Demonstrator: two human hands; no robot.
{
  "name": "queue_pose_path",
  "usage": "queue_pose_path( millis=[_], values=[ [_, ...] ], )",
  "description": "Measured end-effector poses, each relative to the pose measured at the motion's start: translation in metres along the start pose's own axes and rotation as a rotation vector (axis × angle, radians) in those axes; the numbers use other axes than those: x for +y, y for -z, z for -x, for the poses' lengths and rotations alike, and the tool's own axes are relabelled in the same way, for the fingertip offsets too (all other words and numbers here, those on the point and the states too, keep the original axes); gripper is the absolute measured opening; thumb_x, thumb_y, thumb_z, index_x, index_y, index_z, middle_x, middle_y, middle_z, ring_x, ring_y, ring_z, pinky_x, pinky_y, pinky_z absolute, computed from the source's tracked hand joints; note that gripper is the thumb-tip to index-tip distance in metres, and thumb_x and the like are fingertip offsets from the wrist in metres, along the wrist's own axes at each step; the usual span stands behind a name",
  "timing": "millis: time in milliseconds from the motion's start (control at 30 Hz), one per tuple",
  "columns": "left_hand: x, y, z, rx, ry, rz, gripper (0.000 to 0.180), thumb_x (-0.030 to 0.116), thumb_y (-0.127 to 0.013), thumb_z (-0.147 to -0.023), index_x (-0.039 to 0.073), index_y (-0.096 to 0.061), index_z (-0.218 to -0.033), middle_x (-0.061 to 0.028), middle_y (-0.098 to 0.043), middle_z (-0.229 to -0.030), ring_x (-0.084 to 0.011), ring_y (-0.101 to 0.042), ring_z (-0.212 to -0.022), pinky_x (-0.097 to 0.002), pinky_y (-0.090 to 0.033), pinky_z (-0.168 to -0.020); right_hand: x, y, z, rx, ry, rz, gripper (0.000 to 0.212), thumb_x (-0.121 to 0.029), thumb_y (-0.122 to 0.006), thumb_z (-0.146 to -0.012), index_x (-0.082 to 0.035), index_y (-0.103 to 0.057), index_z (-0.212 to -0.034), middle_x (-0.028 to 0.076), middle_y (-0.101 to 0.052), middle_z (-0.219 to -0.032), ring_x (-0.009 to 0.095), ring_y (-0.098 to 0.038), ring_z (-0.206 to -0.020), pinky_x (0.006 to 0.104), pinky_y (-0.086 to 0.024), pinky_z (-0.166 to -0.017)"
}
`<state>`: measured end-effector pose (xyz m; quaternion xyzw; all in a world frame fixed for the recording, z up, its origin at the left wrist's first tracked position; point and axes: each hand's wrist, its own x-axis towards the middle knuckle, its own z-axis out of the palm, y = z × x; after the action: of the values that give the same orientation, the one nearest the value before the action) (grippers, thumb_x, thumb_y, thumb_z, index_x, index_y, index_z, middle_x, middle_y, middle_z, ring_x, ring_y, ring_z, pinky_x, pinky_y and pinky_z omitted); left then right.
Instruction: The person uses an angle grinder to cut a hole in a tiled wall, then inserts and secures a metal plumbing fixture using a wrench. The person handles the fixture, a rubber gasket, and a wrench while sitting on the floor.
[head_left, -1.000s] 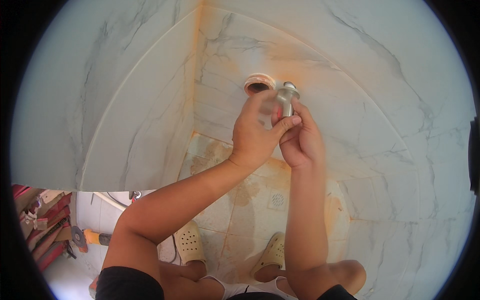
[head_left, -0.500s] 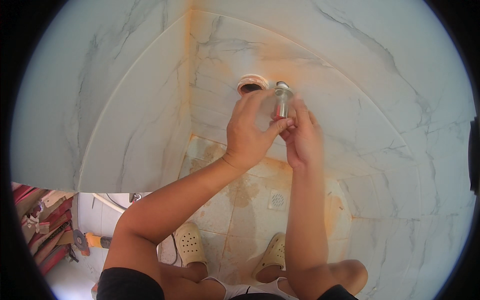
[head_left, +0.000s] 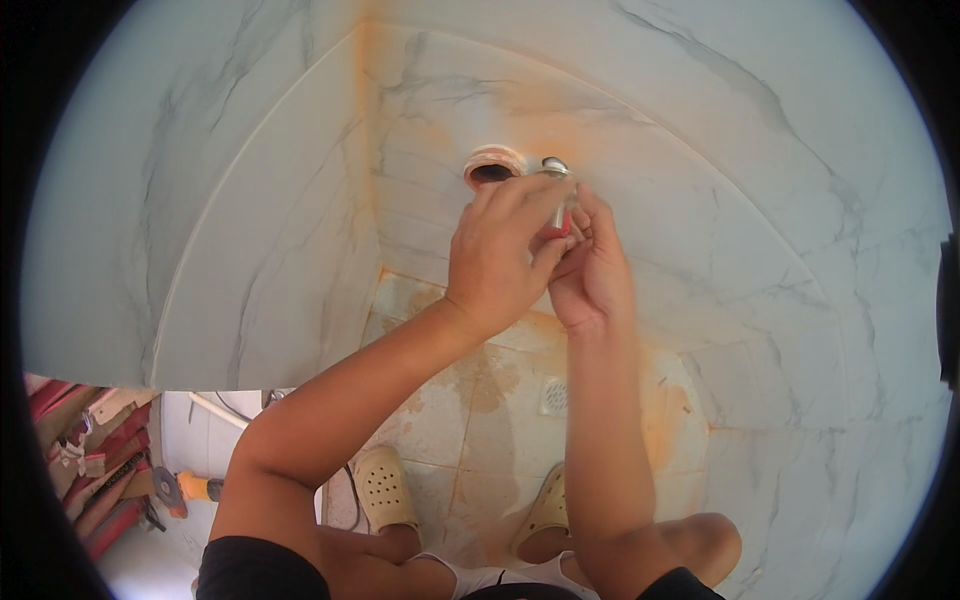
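One chrome wall fitting (head_left: pixel 560 216), red-ended, at one o'clock: we held it between left hand (head_left: pixel 492 256) and right hand (head_left: pixel 594 275), fingers curled narrowly. One round pipe opening (head_left: pixel 494 154) lay just beside it, toward ten o'clock.

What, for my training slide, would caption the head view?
Left hand and right hand at a metal fitting beside a pipe opening.

I identify the site as a tiled wet room, bathroom type, under work. Indicators: marble-patterned wall (head_left: pixel 430 130) with orange staining along its corner; pipe stub (head_left: pixel 496 153) near that corner, metal fitting (head_left: pixel 555 165) beside it; stained tile floor (head_left: pixel 425 425) with drain grate (head_left: pixel 553 397) near its wall-side edge; disc power tool (head_left: pixel 195 487) at far left.
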<state>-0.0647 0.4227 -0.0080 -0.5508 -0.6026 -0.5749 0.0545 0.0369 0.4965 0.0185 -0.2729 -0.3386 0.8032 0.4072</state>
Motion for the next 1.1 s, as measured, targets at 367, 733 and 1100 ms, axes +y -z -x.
queue_pose_path(
  millis=[367, 733, 1100],
  values=[
    [0.011, -0.008, 0.004, 0.053, 0.655, 0.560, 0.057, 0.047, -0.077, -0.092, 0.006, -0.061, -0.128, -0.0067, -0.068, -0.114, -0.0198, -0.062, -0.100, -0.0343, -0.048, -0.085, 0.012, 0.024, 0.001, -0.002, -0.066, -0.075, 0.042, -0.040, -0.067, -0.103, -0.003, -0.057, -0.121, 0.017, -0.069, -0.115, 0.026, -0.069, -0.104, 0.0396, -0.058, -0.093],
    [0.009, 0.004, -0.041, -0.506, 1.302, 1.180, 0.064, 0.055, -0.058, -0.103, -0.003, -0.065, -0.127, -0.0138, -0.076, -0.109, -0.0187, -0.070, -0.083, -0.0309, -0.054, -0.070, 0.077, 0.142, 0.040, 0.050, -0.331, -0.136, 0.040, -0.044, -0.064, -0.105, -0.006, -0.060, -0.117, 0.016, -0.072, -0.114, 0.021, -0.070, -0.091, 0.0346, -0.058, -0.081],
    [0.019, -0.005, -0.058, -0.359, 1.283, 1.017, 0.049, 0.040, -0.061, -0.107, -0.003, -0.063, -0.131, -0.0100, -0.079, -0.102, -0.0135, -0.069, -0.070, -0.0208, -0.051, -0.055, 0.182, 0.145, 0.059, -0.163, -0.719, -0.199, 0.044, -0.040, -0.064, -0.105, -0.001, -0.060, -0.127, 0.014, -0.073, -0.110, 0.019, -0.069, -0.091, 0.0341, -0.058, -0.082]
  ],
)
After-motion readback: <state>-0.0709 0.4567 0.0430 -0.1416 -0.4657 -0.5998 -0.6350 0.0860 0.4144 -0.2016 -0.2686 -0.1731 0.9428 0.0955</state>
